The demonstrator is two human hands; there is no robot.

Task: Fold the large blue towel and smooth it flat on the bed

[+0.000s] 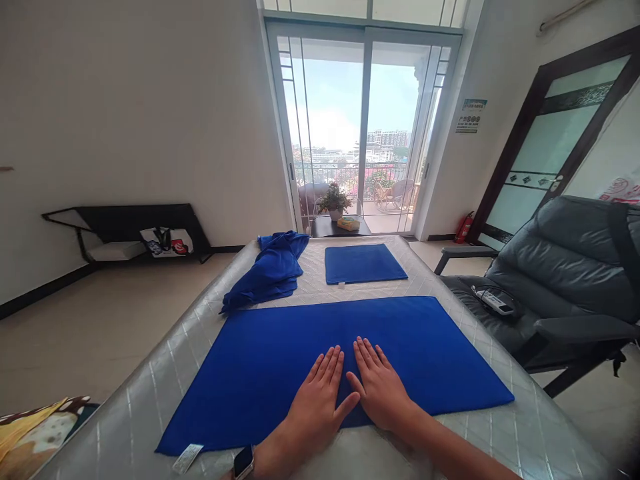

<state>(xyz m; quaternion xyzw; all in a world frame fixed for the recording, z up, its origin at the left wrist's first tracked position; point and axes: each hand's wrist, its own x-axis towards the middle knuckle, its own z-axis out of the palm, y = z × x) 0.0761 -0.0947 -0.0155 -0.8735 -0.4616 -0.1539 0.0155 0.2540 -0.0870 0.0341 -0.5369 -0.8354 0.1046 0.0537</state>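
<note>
A large blue towel point(280, 353) lies spread flat across a silver quilted table point(525, 433). My left hand point(320, 397) and my right hand point(377, 387) rest side by side on its near middle, palms down, fingers stretched out flat, thumbs almost touching. Neither hand holds anything. A white label point(187, 458) sticks out at the towel's near left corner. A watch point(243, 462) sits on my left wrist. Farther back, a small folded blue towel point(363, 263) lies flat, and a heap of crumpled blue towels point(270, 272) sits to its left.
A grey reclining chair point(565, 280) with a remote point(495, 300) on its seat stands right of the table. A low black shelf point(130, 230) holds a bag at the left wall. Beyond the table, a potted plant point(334, 200) stands before glass balcony doors. A red fire extinguisher point(465, 228) leans nearby.
</note>
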